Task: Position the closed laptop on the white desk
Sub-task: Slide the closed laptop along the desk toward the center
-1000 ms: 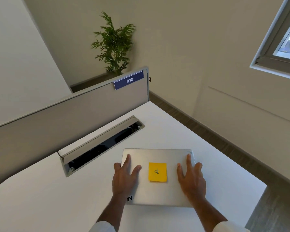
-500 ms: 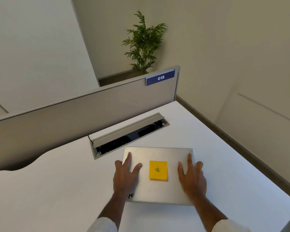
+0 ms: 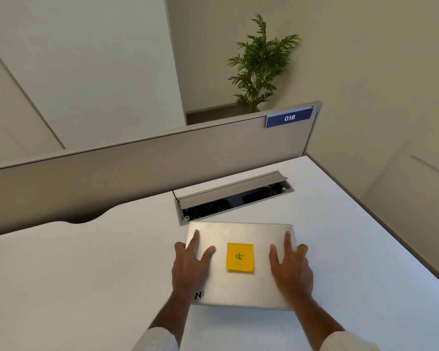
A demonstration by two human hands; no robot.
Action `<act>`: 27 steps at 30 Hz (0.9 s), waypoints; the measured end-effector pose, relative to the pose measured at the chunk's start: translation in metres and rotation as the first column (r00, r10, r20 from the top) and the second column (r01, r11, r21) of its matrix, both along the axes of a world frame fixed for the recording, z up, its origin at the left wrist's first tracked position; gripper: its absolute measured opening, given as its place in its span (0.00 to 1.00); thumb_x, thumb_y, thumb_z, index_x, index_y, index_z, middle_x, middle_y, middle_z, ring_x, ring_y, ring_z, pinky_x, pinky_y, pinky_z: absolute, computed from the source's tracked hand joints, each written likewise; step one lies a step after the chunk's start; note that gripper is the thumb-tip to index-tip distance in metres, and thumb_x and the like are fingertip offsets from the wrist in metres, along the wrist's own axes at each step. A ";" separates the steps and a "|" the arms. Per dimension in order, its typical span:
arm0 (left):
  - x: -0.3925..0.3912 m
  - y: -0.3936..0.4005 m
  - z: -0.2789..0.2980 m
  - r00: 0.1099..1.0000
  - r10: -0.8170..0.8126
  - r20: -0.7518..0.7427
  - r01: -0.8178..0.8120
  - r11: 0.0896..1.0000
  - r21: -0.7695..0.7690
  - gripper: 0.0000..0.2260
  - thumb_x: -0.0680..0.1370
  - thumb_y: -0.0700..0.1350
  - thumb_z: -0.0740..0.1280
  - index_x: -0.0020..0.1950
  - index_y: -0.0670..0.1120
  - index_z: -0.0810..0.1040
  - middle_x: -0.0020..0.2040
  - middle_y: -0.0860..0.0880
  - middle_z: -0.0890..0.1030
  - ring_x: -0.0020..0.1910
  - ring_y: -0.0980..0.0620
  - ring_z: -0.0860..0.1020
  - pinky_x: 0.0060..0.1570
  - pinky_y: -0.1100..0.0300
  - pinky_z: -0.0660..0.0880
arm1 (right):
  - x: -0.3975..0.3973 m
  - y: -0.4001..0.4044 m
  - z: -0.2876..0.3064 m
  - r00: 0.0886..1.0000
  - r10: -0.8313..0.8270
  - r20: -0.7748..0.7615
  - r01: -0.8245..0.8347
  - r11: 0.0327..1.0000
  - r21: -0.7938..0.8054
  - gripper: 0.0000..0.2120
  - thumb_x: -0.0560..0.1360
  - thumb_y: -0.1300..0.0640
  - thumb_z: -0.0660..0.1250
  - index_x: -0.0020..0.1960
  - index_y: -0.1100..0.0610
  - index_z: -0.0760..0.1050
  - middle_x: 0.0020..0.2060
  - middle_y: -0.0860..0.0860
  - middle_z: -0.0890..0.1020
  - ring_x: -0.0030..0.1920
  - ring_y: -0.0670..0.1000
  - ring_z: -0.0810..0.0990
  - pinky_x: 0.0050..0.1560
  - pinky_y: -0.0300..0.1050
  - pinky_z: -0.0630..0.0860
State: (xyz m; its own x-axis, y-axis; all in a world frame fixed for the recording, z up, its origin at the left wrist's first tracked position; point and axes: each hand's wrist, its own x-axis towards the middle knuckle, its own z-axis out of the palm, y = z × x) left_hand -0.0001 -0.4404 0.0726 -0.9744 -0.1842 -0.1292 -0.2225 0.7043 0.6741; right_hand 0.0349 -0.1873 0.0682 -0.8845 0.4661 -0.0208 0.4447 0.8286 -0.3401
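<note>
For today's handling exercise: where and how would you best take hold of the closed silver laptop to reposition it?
Probably by the laptop's two short side edges, one hand from each side. It lies flat and wide on the white desk, with the left hand and right hand already near those edges.

Silver laptop (image 3: 241, 287) – yellow sticky note (image 3: 240, 257) – on white desk (image 3: 86, 274).

A grey partition (image 3: 147, 168) runs across the view from 9 o'clock to 2 o'clock. A blue number plate (image 3: 289, 118) reading 018 is fixed at its 2 o'clock end. A green potted plant (image 3: 260, 62) stands behind the partition at 1 o'clock. A cable tray (image 3: 235, 198), flap raised, lies open just below the partition, with a dark interior.
</note>
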 end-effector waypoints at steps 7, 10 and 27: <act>0.011 -0.041 0.002 0.998 0.068 0.003 -0.068 0.997 -0.027 0.33 0.77 0.67 0.62 0.80 0.59 0.58 0.60 0.49 0.67 0.58 0.47 0.77 0.57 0.50 0.74 | -0.002 -0.040 0.000 0.998 0.064 -0.006 -0.064 0.998 -0.006 0.34 0.78 0.32 0.44 0.79 0.47 0.48 0.62 0.55 0.67 0.53 0.55 0.79 0.48 0.50 0.81; 0.016 -0.058 0.001 0.996 0.084 0.005 -0.084 0.996 -0.031 0.33 0.77 0.68 0.62 0.80 0.60 0.58 0.59 0.50 0.67 0.58 0.47 0.77 0.57 0.50 0.75 | -0.001 -0.057 0.001 0.997 0.080 0.002 -0.080 0.997 -0.008 0.34 0.78 0.32 0.44 0.79 0.47 0.47 0.62 0.55 0.66 0.53 0.55 0.79 0.48 0.50 0.81; 0.055 -0.135 -0.029 0.989 0.136 0.062 -0.134 0.990 -0.037 0.33 0.75 0.68 0.63 0.79 0.61 0.60 0.58 0.52 0.68 0.54 0.49 0.77 0.57 0.50 0.76 | 0.036 -0.134 -0.024 0.993 0.103 0.063 -0.102 0.994 -0.027 0.37 0.75 0.31 0.40 0.79 0.48 0.48 0.61 0.56 0.67 0.53 0.55 0.79 0.49 0.50 0.80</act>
